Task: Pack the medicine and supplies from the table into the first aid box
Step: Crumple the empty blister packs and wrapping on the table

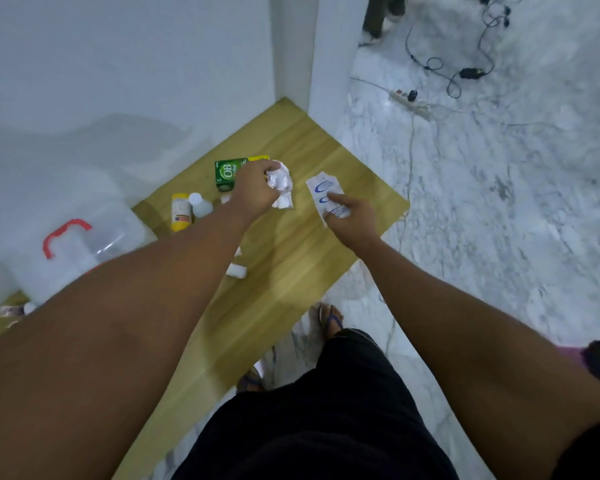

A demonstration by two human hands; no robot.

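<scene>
My left hand [255, 187] is closed around several silvery blister strips [281, 187] above the wooden table [291, 258]. My right hand [349, 213] grips a white sachet strip with blue ovals [323, 187] by its near end. Behind my left hand lies a green medicine carton [227, 173]. A yellow bottle [181, 213] and a clear bottle with a white cap [200, 204] stand to its left. The first aid box [84, 244], translucent with a red handle, sits at the table's left end. A small white bottle [237, 270] lies partly under my left forearm.
A white wall runs behind the table, with a corner at the far end. Marble floor lies to the right, with a power strip [409, 100] and cables. My feet in sandals [328, 322] stand by the table's near edge. Small items [14, 310] lie at the table's left.
</scene>
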